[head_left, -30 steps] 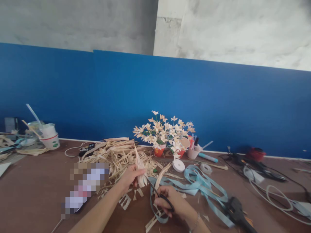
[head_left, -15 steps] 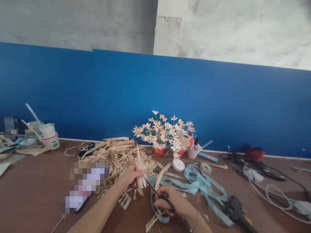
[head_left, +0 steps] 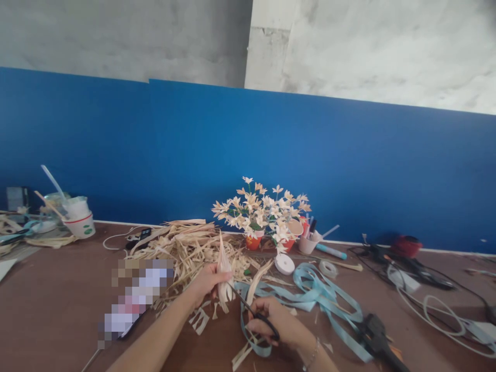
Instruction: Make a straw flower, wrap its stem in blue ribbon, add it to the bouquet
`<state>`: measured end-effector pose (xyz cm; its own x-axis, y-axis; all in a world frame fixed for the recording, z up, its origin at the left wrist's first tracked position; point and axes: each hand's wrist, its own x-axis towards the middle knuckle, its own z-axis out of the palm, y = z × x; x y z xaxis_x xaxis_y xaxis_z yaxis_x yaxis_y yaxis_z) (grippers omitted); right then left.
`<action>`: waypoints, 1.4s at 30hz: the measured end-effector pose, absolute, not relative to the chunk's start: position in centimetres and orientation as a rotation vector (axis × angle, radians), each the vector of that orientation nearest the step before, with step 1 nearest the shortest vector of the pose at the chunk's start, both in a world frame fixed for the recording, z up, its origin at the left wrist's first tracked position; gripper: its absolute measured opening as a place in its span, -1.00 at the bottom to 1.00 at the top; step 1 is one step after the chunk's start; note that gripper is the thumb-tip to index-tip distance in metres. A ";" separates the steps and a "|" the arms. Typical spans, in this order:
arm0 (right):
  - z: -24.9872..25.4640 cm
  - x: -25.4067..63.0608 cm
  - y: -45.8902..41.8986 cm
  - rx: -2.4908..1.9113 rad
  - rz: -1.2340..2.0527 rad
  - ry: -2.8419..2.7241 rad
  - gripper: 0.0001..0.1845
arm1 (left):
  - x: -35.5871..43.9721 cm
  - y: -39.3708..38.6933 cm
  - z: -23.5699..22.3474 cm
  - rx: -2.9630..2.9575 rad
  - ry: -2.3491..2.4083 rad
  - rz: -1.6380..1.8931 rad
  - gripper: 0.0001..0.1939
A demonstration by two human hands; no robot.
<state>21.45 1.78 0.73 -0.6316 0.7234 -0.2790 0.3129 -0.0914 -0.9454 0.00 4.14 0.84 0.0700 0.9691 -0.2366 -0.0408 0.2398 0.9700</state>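
My left hand (head_left: pixel 211 283) pinches a pale corn husk (head_left: pixel 223 261), its pointed tip upward and its lower edge cut into strips. My right hand (head_left: pixel 271 320) is closed around the handles of black scissors (head_left: pixel 251 311). The scissor blades reach up and left to the lower part of the husk, beside my left fingers. Whether the blades are apart cannot be made out. Small husk scraps (head_left: pixel 199 320) lie on the table below. Behind my hands spreads a heap of dry husk strips (head_left: pixel 186 245).
Pale husk flowers (head_left: pixel 256 206) stand in red cups at the back. Light blue ribbon (head_left: pixel 310 289), a white spool (head_left: pixel 284 264) and a black glue gun (head_left: pixel 375 333) lie right, with cables beyond. A blurred-out phone (head_left: pixel 135 299) lies left. A blue partition (head_left: pixel 310 155) borders the table.
Hardly anything differs. The husk tip has shifted very slightly right, while both hands and the scissors keep almost the same place.
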 end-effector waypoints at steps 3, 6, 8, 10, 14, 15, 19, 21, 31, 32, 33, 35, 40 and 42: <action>0.9 21.4 1.8 -1.134 1.769 -1.869 -0.81 | 0.1 4.1 0.9 1.020 1.236 1.018 -0.68; 0.7 21.3 1.8 -1.149 1.768 -1.853 -0.78 | 0.1 4.1 0.9 1.023 1.237 1.030 -0.67; 0.4 21.2 1.9 -1.129 1.764 -1.838 -0.76 | 0.1 4.2 0.9 1.020 1.248 1.062 -0.66; 0.1 21.1 2.1 -1.098 1.769 -1.817 -0.76 | 0.2 4.3 0.9 1.004 1.284 1.142 -0.66; -0.3 21.1 2.2 -1.056 1.788 -1.761 -0.72 | 0.5 4.3 1.1 0.960 1.346 1.341 -0.65; -0.3 21.1 2.3 -1.052 1.787 -1.753 -0.72 | 0.6 4.2 1.2 0.948 1.344 1.378 -0.65; -0.5 21.1 2.2 -1.049 1.793 -1.757 -0.73 | 1.4 3.7 1.5 0.871 1.342 1.476 -0.63; -0.6 20.9 2.2 -1.039 1.795 -1.753 -0.73 | 1.9 3.4 1.6 0.854 1.325 1.474 -0.62; 0.6 20.8 2.0 -1.032 1.808 -1.730 -0.71 | 3.2 2.7 1.0 0.883 1.261 1.389 -0.64; 0.5 20.8 2.0 -1.033 1.805 -1.728 -0.71 | 3.2 2.6 1.1 0.876 1.259 1.395 -0.65; 0.4 20.8 2.1 -1.031 1.804 -1.725 -0.70 | 3.3 2.5 1.2 0.868 1.255 1.402 -0.65; 0.2 20.7 2.1 -1.020 1.807 -1.716 -0.68 | 3.5 2.4 1.4 0.844 1.251 1.418 -0.65; 0.0 20.0 2.0 -1.037 1.790 -1.676 -0.64 | 4.2 2.2 1.0 0.819 1.236 1.409 -0.62; 0.0 19.8 1.9 -1.045 1.776 -1.650 -0.63 | 4.5 2.0 0.6 0.831 1.222 1.415 -0.61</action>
<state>19.82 1.92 -0.03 -0.5824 0.7881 -0.1992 0.1406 -0.1437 -0.9796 4.51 2.05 0.60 -0.2170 0.9685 -0.1223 -0.2615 0.0630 0.9632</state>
